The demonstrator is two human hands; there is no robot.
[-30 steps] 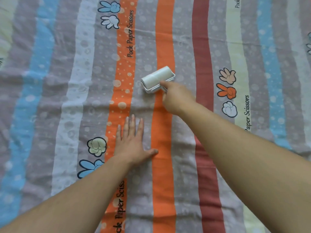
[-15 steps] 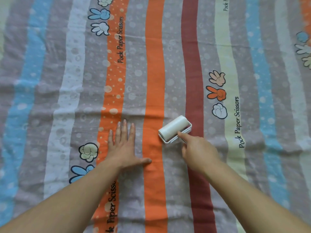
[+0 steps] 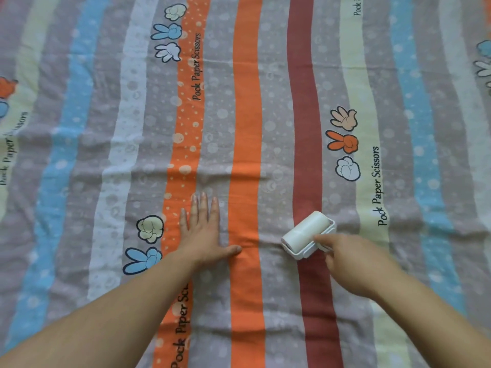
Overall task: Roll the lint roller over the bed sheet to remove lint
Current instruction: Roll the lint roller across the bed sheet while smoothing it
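Two forearms enter from the near edge, the left forearm [image 3: 106, 320] and the right forearm [image 3: 430, 328]. Both reach away from you over the bed sheet [image 3: 265, 75].

Left hand [image 3: 203, 235]: flat on the sheet, palm down, straight digits close together. The thumb is spread, with its tip on the solid orange stripe [image 3: 245, 128]. It holds nothing. Judgement: it pins the cloth.

Right hand [image 3: 353, 264]: your fingers [image 3: 322, 239] are wrapped on the handle of the lint roller [image 3: 305, 233], index laid forward along the white frame. The handle itself is hidden under the hand.

Roller position: drum down on the sheet, on the dark red stripe [image 3: 305, 128], just beyond your right knuckles. It is well apart from the left hand, with the orange stripe between them.

Key relation: the drum's long axis runs diagonally, near-left to far-right. Judgement: it rolls freely only across that axis, so toward far-left or back toward near-right. A push straight up the stripe would likely skid it, so square your wrist first or follow the diagonal.

Small folds [image 3: 268, 244] lie between your left thumb and the drum. Judgement: a far-left stroke may bunch them.

Farther out: a cross crease [image 3: 212, 176] runs just beyond your left fingertips. Lint is too small to tell.
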